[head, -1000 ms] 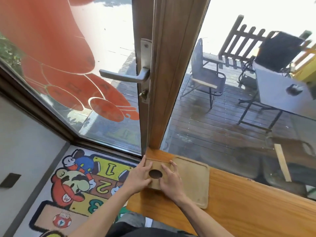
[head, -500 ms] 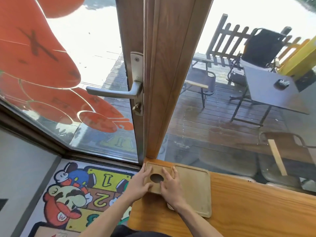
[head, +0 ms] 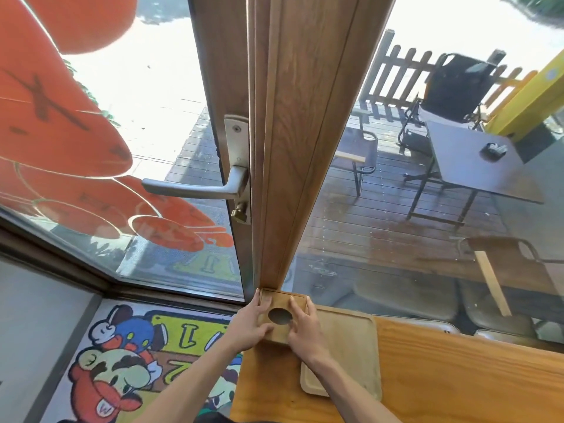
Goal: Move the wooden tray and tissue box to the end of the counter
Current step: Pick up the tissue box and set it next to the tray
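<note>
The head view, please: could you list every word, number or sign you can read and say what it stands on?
"1": yellow panel of the cartoon floor mat, by the glass door.
"2": same mat, lower, partly hidden by the left hand and its forearm.
Dark marks on the orange window decal: unreadable.
Tissue box, wooden tray: no text.

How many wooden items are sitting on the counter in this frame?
2. The tissue box sits at the counter's left end against the door frame, with the left hand and right hand on it. The wooden tray lies flat beside it, to its right.
</note>
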